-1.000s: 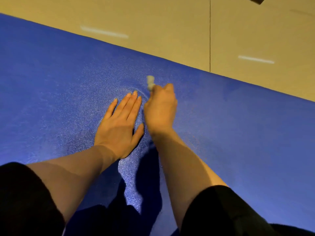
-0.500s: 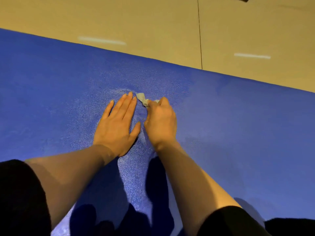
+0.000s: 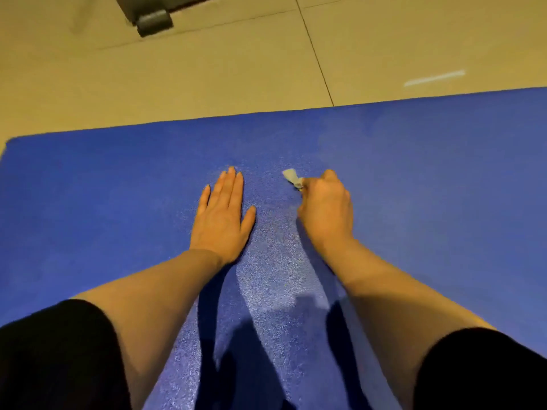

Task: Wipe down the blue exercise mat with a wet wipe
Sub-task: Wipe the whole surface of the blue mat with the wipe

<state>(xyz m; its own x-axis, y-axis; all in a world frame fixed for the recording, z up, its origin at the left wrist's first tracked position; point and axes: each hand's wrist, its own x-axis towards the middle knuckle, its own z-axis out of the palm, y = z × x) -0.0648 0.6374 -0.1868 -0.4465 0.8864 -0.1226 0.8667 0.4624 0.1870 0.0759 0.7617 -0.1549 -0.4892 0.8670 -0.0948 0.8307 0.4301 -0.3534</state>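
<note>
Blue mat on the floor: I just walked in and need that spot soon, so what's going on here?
A person is leaning over the blue exercise mat and wiping it by hand. The right hand grips a small bunched wet wipe against the mat, while the left hand rests flat on it, fingers straight. The strip between the arms glistens. The mat lies on a tiled floor.

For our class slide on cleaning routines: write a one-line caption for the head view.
Left hand flat on the blue mat while the right hand grips a wet wipe.
</note>
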